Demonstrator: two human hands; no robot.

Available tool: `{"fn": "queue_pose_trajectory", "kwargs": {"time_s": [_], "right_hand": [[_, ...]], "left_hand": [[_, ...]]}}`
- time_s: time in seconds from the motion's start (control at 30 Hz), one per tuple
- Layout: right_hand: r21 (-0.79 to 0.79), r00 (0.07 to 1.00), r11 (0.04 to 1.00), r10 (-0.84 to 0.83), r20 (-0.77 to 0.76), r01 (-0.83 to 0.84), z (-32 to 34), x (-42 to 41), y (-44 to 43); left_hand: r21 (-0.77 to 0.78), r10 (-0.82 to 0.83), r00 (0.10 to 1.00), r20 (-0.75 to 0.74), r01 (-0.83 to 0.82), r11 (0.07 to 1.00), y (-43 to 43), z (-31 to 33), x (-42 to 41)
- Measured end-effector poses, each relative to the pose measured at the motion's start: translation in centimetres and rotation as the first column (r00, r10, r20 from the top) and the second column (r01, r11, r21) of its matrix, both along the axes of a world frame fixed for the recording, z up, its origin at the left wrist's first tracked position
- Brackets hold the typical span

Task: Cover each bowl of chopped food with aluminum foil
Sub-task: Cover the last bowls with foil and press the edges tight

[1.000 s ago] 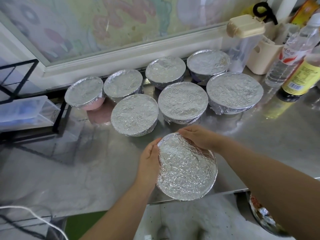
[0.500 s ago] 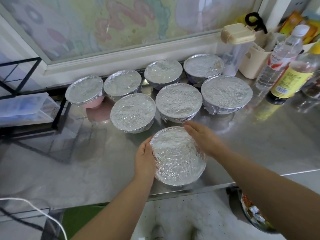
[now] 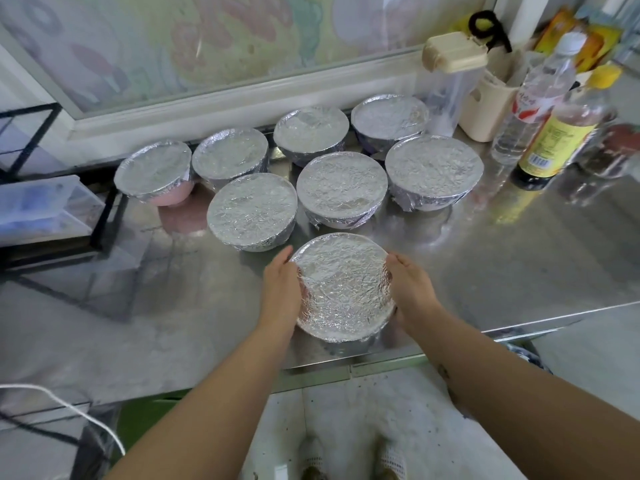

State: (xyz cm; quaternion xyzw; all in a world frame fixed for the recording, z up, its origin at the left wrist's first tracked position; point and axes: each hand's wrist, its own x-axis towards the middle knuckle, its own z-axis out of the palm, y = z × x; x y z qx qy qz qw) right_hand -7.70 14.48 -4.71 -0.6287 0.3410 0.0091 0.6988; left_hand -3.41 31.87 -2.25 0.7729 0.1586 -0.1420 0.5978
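No writing can be read: a red-and-white label is seen on the clear bottle and a yellow label with a barcode on the dark bottle beside it, but the print on both is blurred. The nearest bowl, its top sealed under crinkled foil, is set near the front edge of the steel counter and is clasped between the two hands. The left hand is curled against its left side and the right hand against its right side, with the fingers of each bent round the foil-wrapped rim. Seven more foil-covered bowls are ranged just behind it, three in a middle row and four in a back row; the pink bowl at the far left is seen below its foil. A clear container with a beige lid and a beige holder are placed at the back right. The counter is backed by a white-framed window with a faded patterned pane, and a black rack with a clear plastic box is seen at the left.
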Motion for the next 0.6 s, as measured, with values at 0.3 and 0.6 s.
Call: {"fn": "queue_pose_trajectory", "kwargs": {"time_s": [0.3,0.6], "right_hand": [[-0.002,0.963,0.966,-0.256,0.088,0.258,0.4,-2.2,3.5],[0.034,0.96,0.962,-0.272,0.074,0.27,0.2,-0.7,2.7]], "left_hand": [[0.123,-0.125,0.986,0.109,0.111,0.986,0.2,-0.2,1.6],[-0.017,0.02,0.999,0.042,-0.019,1.0,0.2,-1.2,0.4]]}}
